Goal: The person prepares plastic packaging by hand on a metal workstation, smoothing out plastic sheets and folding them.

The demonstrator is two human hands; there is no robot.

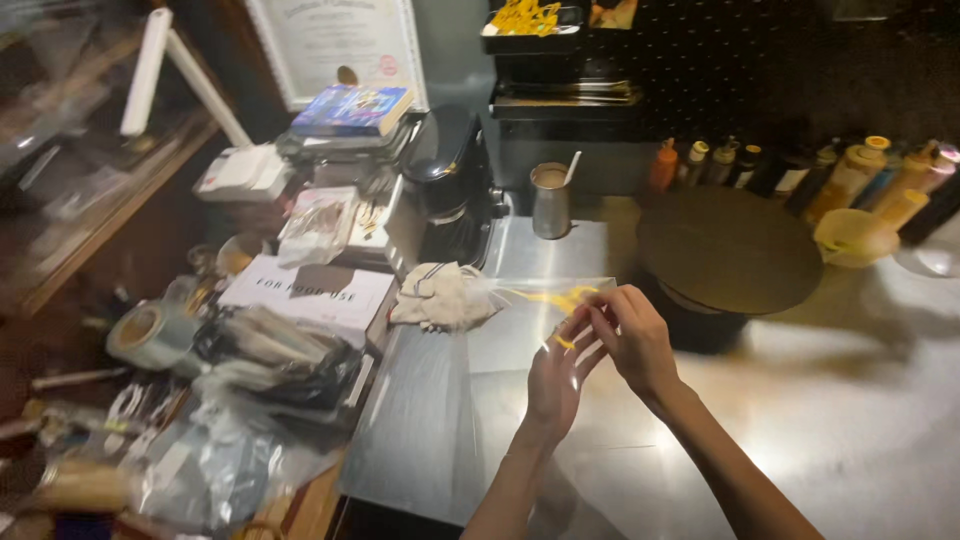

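While our two hands meet over the steel counter, we note the following.

Left hand (pixel 556 375): fingers nearly closed, tips pinched on the near edge of the clear plastic bag (pixel 520 315) with yellow print; palm turned up and inward.

Right hand (pixel 632 335): fingers curled, thumb and forefinger pinching the same edge just beside our left fingertips, so the two hands touch or almost touch at the film.

Bag: thin and see-through, held just above the steel counter (pixel 850 420), its far end trailing toward the crumpled cloth (pixel 440 297) (how much of it rests on the steel we cannot tell).

Risk, slipping: in our judgement the film is slick and the pinch is small, so a loose grip could let the edge slide out.

Risk, tearing: pulling our hands apart unevenly could stretch or split the thin plastic.

Risk, snagging: the trailing end lies near the cloth and could catch on it.

Near surroundings: a round dark griddle plate (pixel 728 248) sits just beyond our right hand; a metal cup (pixel 550 200) with a stirrer stands behind, beside a black coffee machine (pixel 450 180).

Farther out: sauce bottles (pixel 850 175) line the back wall; a white box (pixel 310 293), a roll of tape (pixel 150 335) and bagged clutter fill the wooden side at our left.
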